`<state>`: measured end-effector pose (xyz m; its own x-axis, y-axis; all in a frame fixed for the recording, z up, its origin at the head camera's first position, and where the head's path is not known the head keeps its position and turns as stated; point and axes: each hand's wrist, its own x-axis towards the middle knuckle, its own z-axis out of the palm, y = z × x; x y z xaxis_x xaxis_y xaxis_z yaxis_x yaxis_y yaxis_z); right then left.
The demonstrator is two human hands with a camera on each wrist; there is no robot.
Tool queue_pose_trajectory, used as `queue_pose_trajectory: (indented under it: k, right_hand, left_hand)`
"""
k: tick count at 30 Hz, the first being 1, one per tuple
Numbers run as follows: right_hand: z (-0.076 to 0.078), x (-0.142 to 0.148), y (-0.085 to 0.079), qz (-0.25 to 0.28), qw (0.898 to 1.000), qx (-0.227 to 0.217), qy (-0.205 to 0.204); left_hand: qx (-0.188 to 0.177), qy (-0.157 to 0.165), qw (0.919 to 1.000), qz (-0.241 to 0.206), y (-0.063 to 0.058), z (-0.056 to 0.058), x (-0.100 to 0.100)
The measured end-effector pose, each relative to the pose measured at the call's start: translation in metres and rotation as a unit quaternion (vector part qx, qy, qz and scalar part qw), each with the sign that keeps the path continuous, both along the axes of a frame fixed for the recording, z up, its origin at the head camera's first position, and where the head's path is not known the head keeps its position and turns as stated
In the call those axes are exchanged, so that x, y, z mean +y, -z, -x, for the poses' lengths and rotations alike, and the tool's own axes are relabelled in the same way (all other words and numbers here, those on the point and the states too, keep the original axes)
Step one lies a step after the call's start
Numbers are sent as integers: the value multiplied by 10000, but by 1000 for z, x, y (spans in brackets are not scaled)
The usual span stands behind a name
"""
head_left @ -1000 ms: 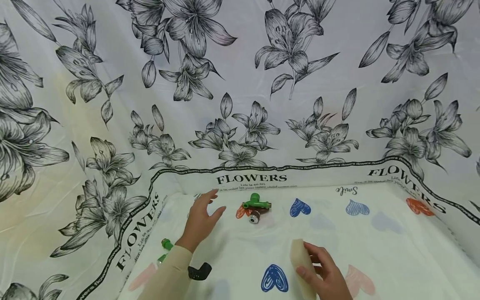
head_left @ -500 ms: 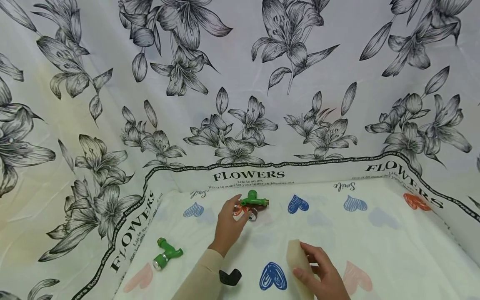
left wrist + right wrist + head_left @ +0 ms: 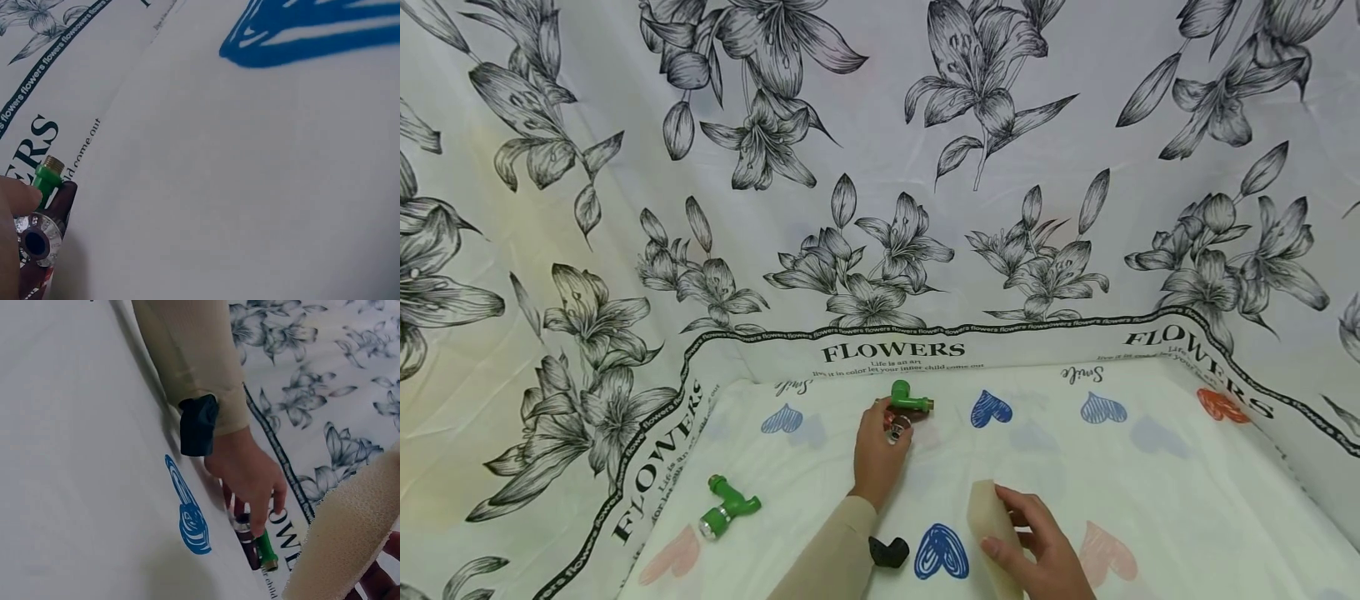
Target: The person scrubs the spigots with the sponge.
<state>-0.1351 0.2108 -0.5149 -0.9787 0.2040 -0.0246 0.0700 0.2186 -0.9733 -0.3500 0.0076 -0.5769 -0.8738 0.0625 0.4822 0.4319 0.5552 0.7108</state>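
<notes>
Left of frame, head view: we have one lone green tap lying untouched on the cloth. Centre: left hand is at a second green tap and a maroon tap just beside it; looks like contact, but we can't tell if the fingers pinch. Lower right of centre: right hand grips a sponge block, which touches no tap. Hands apart. Progress, our read: early; sponge secured, no tap lifted, firm left-hand hold unconfirmed. Left wrist, lower left: we get the brass thread and dark-centred shiny collar, both tiny in head view. Right wrist: we see sponge pores and the maroon-green pair; no lone tap in either wrist view.
</notes>
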Motion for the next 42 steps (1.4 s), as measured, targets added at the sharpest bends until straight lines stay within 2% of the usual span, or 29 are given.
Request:
queue_pose_trajectory:
  k: [8,14,19,22,26,30,33,35,37,40,42]
  right_hand:
    - [-2,-3,-4,-43,10000,-45,-16]
    - [-3,-6,-4,-120,9999,-34,-35]
    - [-2,-6,-6,-59,9999,-31,-128]
    - [-1,-7,-6,-67,9998,-45,-172]
    - [-1,-8,-6,-79,9998,-14,-205]
    - [1,-9,-7,-10,9998,109,-195]
    - [2,-11,-9,-18,9996,222,-172]
    - [4,-12,-11,-100,9993,308,-172]
    - [5,-12,-14,-168,9987,446,-198]
    - [8,-14,-21,-245,9975,624,-221]
    - [11,-16,-27,-255,9961,803,-245]
  left_hand:
    - [-321,-43,9992,-219,4,4,-2]
    - [-240,-104,9985,-471,-3,1,-8]
    - [-373,99,9962,-782,-9,3,-19]
    - [-363,260,9957,-815,-16,1,-26]
    - [-403,437,9950,-805,-33,-7,-35]
    - [-787,698,9898,-960,-48,-15,-42]
    - [-1166,1091,9781,-1337,-61,-22,-46]
    - [-1408,1474,9639,-1711,-71,-28,-48]
    - [-1586,1906,9454,-2116,-82,-34,-48]
    - [-1779,2505,9134,-2671,-97,-44,-47]
    - [-1864,2796,8949,-2936,-106,-53,-45]
